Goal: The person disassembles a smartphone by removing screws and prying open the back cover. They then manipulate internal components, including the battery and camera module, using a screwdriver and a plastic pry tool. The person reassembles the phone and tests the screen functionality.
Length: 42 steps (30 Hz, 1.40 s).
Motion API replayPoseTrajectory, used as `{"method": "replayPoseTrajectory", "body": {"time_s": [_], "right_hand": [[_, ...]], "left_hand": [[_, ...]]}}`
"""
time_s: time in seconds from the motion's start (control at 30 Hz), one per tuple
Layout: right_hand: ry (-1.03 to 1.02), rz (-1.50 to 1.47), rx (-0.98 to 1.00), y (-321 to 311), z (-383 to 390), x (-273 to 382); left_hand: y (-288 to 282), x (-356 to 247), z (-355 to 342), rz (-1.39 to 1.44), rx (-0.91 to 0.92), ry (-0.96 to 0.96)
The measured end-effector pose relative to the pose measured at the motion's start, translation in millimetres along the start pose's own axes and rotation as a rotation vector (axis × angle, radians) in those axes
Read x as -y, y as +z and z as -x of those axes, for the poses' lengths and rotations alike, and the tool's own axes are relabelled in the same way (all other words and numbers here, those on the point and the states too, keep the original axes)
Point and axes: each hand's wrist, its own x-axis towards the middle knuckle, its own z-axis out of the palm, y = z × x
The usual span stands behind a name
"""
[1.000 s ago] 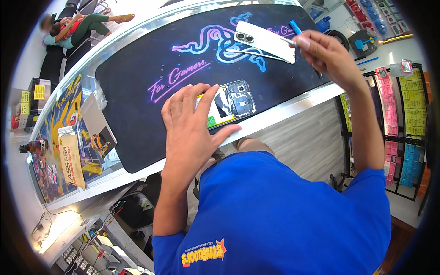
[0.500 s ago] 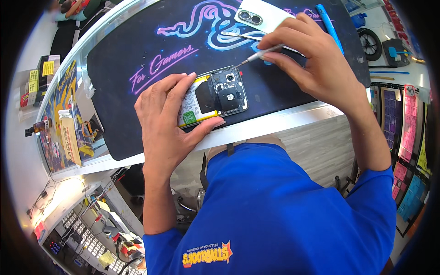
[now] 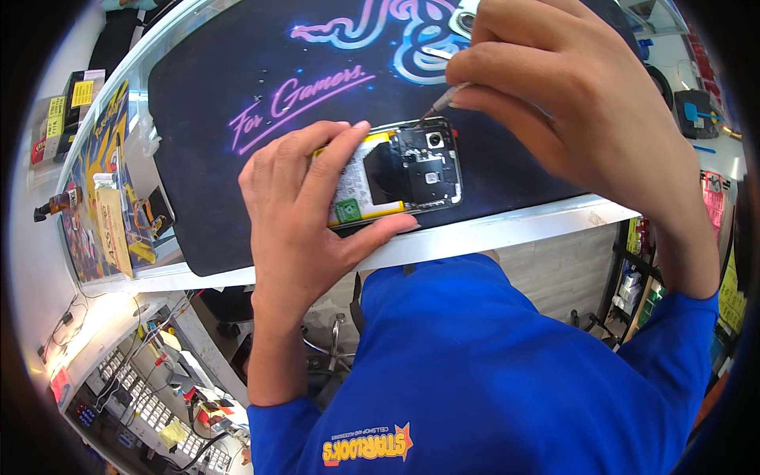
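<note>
An opened smartphone [image 3: 419, 174] lies on the black printed mat [image 3: 198, 190], its battery and internal board exposed. My left hand [image 3: 293, 198] grips it from the left, fingertips on the far edge and thumb along the near edge. Above the phone's right part, my right hand [image 3: 554, 111] pinches a thin screwdriver [image 3: 441, 103] whose tip meets the board near the upper edge. Beyond that hand, a white back cover with camera rings [image 3: 463, 22] and a slim metal tool [image 3: 435, 52] are mostly hidden by my fingers.
The glass counter's white front edge [image 3: 507, 222] runs below the mat. Boxes [image 3: 63, 119], a small dark bottle [image 3: 59, 202] and a tan envelope [image 3: 111, 237] sit at left. A cluttered workbench with cables [image 3: 150, 380] is lower left. Display racks [image 3: 716, 253] stand at right.
My right hand has come down from beside the white cover to the phone with the screwdriver. My left hand keeps its grip on the phone.
</note>
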Motion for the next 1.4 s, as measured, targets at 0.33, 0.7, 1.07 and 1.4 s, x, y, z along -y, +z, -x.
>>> {"method": "replayPoseTrajectory", "body": {"time_s": [0.33,0.7,1.07,1.4], "right_hand": [[-0.032,0.102,0.117,-1.5,-23.2,14.8],[-0.106,0.158,0.058,-2.0,-26.8,22.1],[0.191,0.246,0.423,-21.5,-61.3,63.7],[0.029,0.329,0.419,-17.6,-79.9,67.6]], "left_hand": [[0.2,3.0,2.3,0.007,-0.012,0.01],[1.6,5.6,2.9,0.033,-0.037,0.026],[2.0,5.8,4.4,0.064,-0.059,0.031],[-1.7,5.7,5.3,0.083,-0.066,0.047]]}}
